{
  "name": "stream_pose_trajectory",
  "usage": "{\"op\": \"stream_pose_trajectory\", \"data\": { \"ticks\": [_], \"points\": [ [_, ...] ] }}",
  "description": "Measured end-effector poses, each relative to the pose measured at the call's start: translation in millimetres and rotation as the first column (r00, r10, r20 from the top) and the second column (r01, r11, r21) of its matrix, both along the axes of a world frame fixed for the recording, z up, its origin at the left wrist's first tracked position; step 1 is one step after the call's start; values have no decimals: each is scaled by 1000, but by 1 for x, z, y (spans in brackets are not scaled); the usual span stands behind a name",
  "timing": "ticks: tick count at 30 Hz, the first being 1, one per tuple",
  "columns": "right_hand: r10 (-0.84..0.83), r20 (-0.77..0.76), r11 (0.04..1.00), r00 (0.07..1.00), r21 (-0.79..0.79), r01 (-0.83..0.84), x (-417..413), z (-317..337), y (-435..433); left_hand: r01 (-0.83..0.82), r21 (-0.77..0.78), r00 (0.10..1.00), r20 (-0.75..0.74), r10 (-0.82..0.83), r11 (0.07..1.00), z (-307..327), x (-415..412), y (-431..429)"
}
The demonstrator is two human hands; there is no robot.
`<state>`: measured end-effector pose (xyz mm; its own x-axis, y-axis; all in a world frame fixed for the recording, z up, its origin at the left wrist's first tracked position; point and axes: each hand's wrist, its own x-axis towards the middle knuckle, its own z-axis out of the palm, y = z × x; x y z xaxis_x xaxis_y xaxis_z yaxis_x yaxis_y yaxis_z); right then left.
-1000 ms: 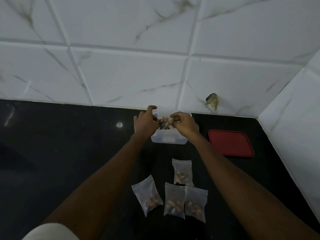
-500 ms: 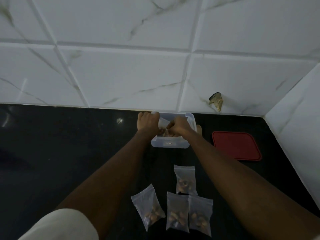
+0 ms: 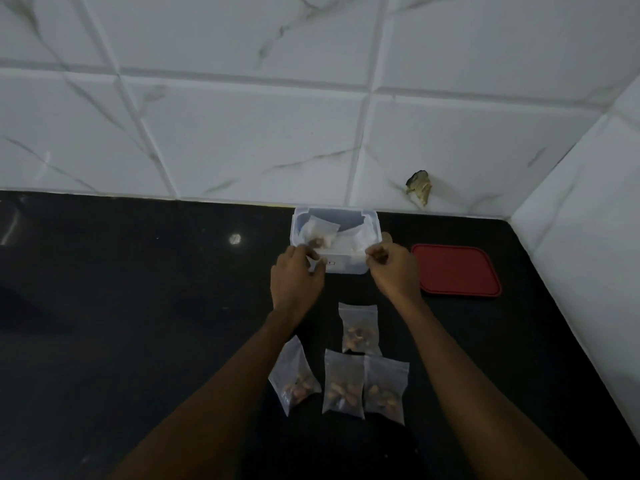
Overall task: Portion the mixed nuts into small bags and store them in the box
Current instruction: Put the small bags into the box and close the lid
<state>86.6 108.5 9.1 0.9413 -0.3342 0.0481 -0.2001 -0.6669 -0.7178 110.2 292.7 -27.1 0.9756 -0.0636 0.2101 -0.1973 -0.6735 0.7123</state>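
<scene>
Left grip (image 3: 296, 282): the fingers are curled at the near-left corner of the box (image 3: 346, 268) and touch it. It cannot be told whether they pinch the box wall, a bag edge, or nothing.

Right grip (image 3: 394, 271): the fingers are curled in, with the thumb tip against the forefinger, at the near-right corner of the box. It cannot be told whether anything is held between them.

The box is clear plastic and open at the top. It stands on the black worktop (image 3: 138, 323), close against the tiled wall (image 3: 242, 133). One filled bag (image 3: 320, 233) leans inside its left part, with nuts visible at the bag's lower end. A second pale bag (image 3: 355, 237) lies in the right part; its contents are not discernible.

Four more filled bags lie flat on the worktop between the forearms:
- upper bag (image 3: 358, 329), nearest the box;
- left bag (image 3: 294, 375), tilted, partly under the left forearm;
- middle bag (image 3: 343, 384);
- right bag (image 3: 386, 389), touching the middle bag.

The red lid (image 3: 455, 270) lies flat just right of the right grip, apart from the box. A chipped spot (image 3: 419, 187) marks the wall above.
</scene>
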Motion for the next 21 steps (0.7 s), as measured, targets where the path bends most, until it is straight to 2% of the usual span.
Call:
{"op": "stream_pose_trajectory", "data": {
  "ticks": [2,5,9,11,14,16,18,21],
  "points": [
    [7,-103,1000,995,10,-6,-22,-10,-6,85,45,979,-191,-75,995,-12,-9,-1],
    [-34,-148,999,988,25,38,-50,-27,-13,253,135,882,-440,-171,958,-24,-20,-5],
    [31,-369,998,929,-32,-46,-72,-45,-16,316,187,830,-529,-176,930,-33,-38,-14],
    [65,-385,997,921,-15,-77,-78,-48,-13,300,178,831,-531,-166,937,-36,-46,-20],
    [92,-346,991,934,119,-54,-81,-49,-9,228,29,820,-544,-176,973,-35,-52,-28],
    [69,-278,962,958,274,11,-84,-48,-6,107,-182,806,-560,-193,977,-30,-56,-31],
    [19,-162,903,987,426,52,-87,-45,-3,12,-387,802,-547,-240,922,-23,-58,-31],
    [76,-56,847,996,530,-35,-90,-36,-2,-3,-537,834,-466,-294,844,-11,-58,-26]
  ]
}}
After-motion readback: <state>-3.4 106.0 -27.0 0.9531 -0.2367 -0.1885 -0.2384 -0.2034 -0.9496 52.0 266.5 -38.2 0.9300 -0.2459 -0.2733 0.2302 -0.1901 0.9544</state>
